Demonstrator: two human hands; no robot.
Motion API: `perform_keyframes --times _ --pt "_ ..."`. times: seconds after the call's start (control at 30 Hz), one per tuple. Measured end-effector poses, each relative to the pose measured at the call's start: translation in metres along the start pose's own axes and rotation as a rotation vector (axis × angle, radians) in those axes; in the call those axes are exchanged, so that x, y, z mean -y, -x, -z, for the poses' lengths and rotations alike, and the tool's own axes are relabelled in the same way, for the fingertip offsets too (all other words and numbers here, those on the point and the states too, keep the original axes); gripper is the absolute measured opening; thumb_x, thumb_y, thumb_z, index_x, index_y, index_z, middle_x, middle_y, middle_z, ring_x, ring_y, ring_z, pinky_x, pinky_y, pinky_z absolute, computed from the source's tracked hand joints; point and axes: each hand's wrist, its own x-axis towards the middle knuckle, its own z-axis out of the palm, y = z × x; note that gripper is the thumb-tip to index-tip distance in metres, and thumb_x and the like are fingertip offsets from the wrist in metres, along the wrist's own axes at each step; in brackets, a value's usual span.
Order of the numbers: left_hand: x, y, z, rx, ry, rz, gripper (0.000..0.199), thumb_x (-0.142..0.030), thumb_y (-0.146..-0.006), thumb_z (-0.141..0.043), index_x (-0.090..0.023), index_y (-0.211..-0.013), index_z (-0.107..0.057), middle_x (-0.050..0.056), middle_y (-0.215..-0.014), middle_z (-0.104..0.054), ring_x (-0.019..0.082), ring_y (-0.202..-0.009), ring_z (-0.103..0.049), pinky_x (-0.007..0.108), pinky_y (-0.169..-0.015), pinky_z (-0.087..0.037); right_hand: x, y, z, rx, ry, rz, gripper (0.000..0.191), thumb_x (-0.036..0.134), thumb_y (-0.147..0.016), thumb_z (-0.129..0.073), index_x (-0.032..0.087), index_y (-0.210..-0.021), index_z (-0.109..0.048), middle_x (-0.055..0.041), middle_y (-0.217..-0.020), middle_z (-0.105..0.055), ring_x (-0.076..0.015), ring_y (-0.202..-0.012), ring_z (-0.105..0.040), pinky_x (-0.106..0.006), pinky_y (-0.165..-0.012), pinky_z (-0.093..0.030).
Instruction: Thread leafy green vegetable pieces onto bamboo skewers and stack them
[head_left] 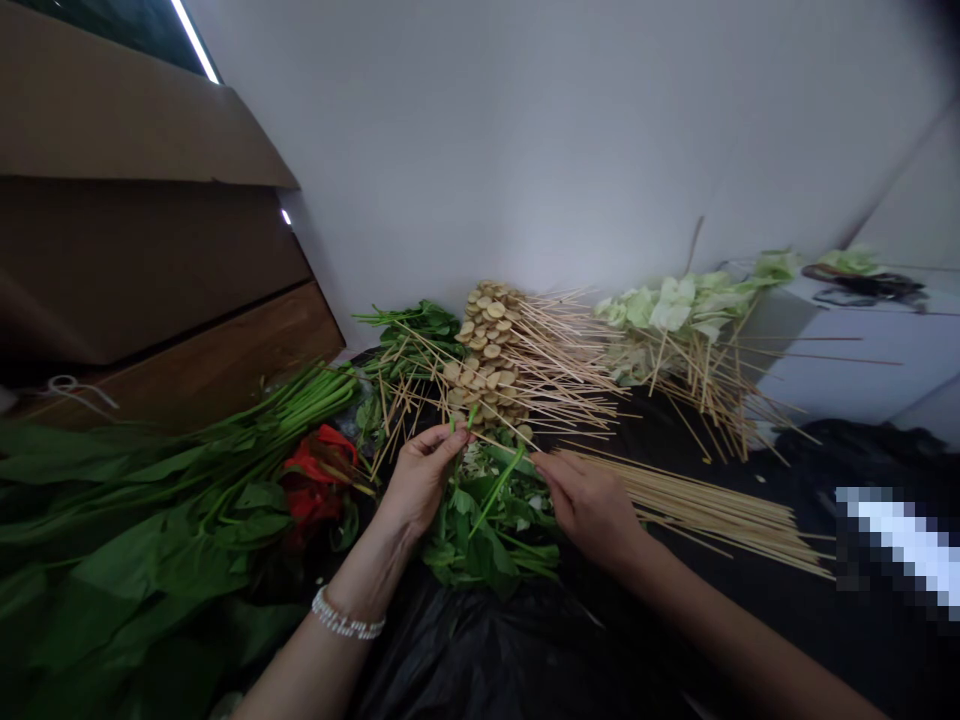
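My left hand (429, 468), with a white beaded bracelet on its wrist, pinches green stems over a heap of leafy greens (491, 545). To its right my right hand (589, 500) is closed on a thin wooden skewer (491, 440) whose far end reaches toward my left fingers. A green stem (499, 488) slants down between the two hands, in front of the heap. Just beyond the hands lie skewers with round pale slices (491, 385). Loose bare skewers (720, 505) lie beside my right hand.
Long leafy greens (150, 500) and a red bag (319, 480) lie at the left, below a cardboard box (142, 260). Skewered greens (420, 335) are at the back, and skewered pale green leaves (675, 305) at the back right. Black plastic (487, 660) lies in front.
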Motion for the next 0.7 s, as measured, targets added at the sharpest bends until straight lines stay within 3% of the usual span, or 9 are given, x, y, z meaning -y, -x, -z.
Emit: perform_keyframes --times 0.3,0.7 --pt "0.0015 -0.0009 0.0023 0.063 -0.022 -0.018 0.023 -0.031 -0.059 -0.086 -0.014 -0.068 -0.073 0.001 -0.074 -0.069 0.009 -0.068 -0.058 0.018 -0.065 -0.043 0.0003 -0.0002 -0.0002 -0.006 -0.015 -0.009 0.029 0.016 -0.094 -0.041 0.017 -0.108 -0.066 -0.0062 -0.083 -0.067 -0.0158 -0.078 -0.063 -0.024 -0.073 -0.047" --pt "0.0020 -0.0017 0.0032 0.049 -0.045 -0.029 0.025 -0.032 -0.055 -0.088 -0.014 -0.065 -0.073 0.002 -0.078 -0.070 0.010 -0.073 -0.058 0.019 -0.065 -0.042 0.0015 0.0002 -0.0010 0.012 -0.008 -0.022 0.029 0.016 -0.094 -0.041 0.018 -0.108 -0.066 -0.0054 -0.082 -0.066 -0.0150 -0.076 -0.062 -0.023 -0.072 -0.045"
